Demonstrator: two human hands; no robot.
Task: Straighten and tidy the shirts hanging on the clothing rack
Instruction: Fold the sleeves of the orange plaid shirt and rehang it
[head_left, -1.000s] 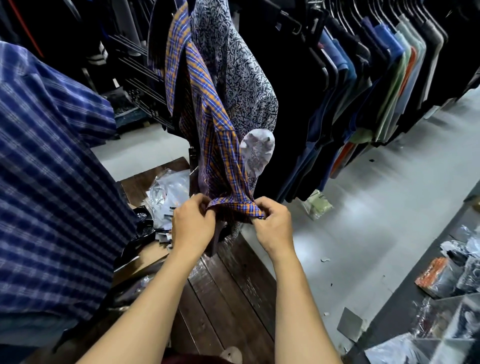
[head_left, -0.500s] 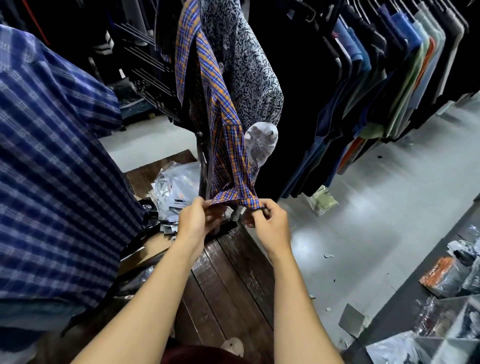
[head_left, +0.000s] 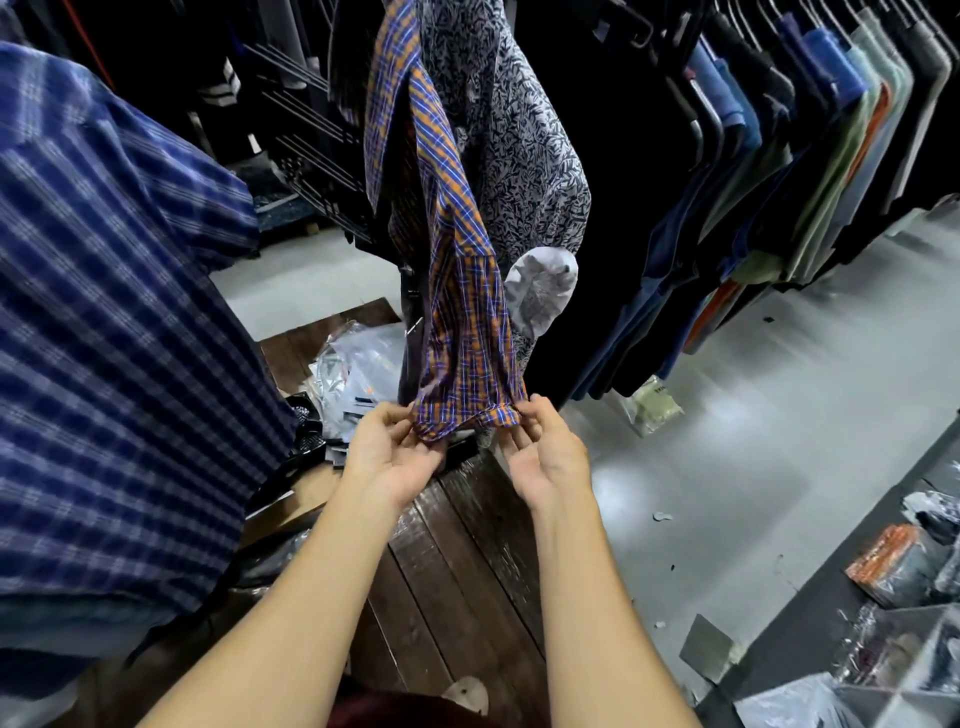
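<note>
My left grip (head_left: 395, 462) and right grip (head_left: 545, 457) side by side, pinching the lower edge of the hanging shirt (head_left: 457, 312), second shirt (head_left: 524, 145) just behind it, row of shirts (head_left: 831, 182) further right, bench (head_left: 467, 571) beneath my arms, bags (head_left: 363, 358) on its far end

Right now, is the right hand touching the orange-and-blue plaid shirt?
Touching. The head view shows the right hand pinching the lower edge of the plaid shirt at one corner, with no gap; the left hand holds the other corner.
</note>
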